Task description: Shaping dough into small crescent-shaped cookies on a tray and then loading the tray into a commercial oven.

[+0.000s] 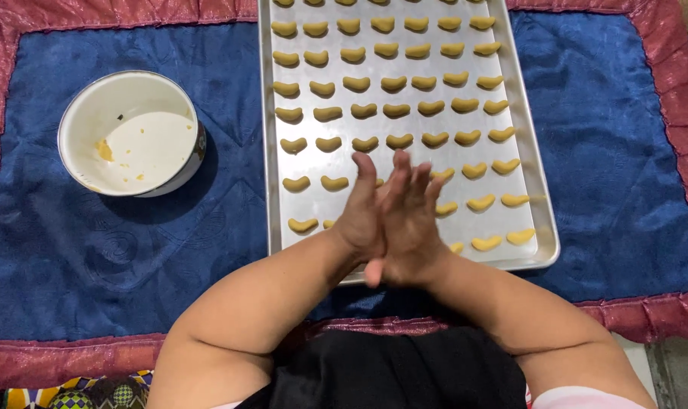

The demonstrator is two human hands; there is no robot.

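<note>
My left hand (361, 212) and my right hand (412, 220) are pressed palm to palm above the near edge of a metal baking tray (271, 174). The fingers are straight and point away from me. Whether anything lies between the palms is hidden. The tray holds several rows of small yellow crescent-shaped dough pieces (393, 110); the hands cover some of the nearest ones.
A white enamel bowl (129, 133) with a few yellow dough crumbs inside stands left of the tray. Both rest on a blue quilted mat (609, 151) with a red border. A patterned cloth shows at the bottom left corner.
</note>
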